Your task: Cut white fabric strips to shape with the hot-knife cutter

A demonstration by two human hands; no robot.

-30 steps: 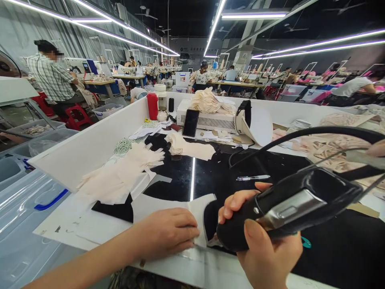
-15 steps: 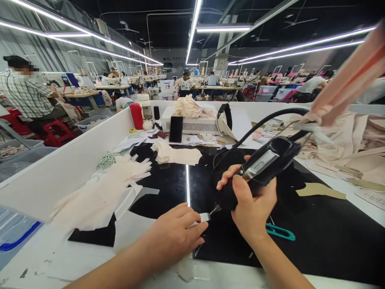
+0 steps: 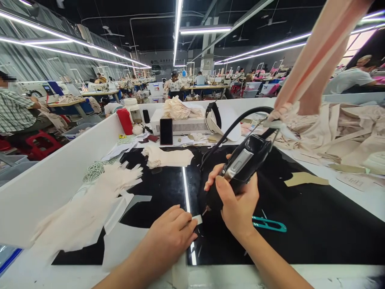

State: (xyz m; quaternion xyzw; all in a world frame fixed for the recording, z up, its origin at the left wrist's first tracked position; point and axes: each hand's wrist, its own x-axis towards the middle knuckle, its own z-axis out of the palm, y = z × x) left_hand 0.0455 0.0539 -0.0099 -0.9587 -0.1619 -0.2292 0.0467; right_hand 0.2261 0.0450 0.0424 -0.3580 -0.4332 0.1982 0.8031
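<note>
Cutter (image 3: 240,166) gripped in right hand (image 3: 237,202), tip down; left hand (image 3: 171,235) pinches white strip (image 3: 197,219) flat on desk (image 3: 315,228), steadying it.

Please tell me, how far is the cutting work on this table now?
Looks done: a heap of cut cream pieces lies at the left and a folded stack further back. In hand: the right hand grips a black corded cutter, its tip at a small white strip that the left hand pins down. Left: cream fabric piled at the right.
</note>
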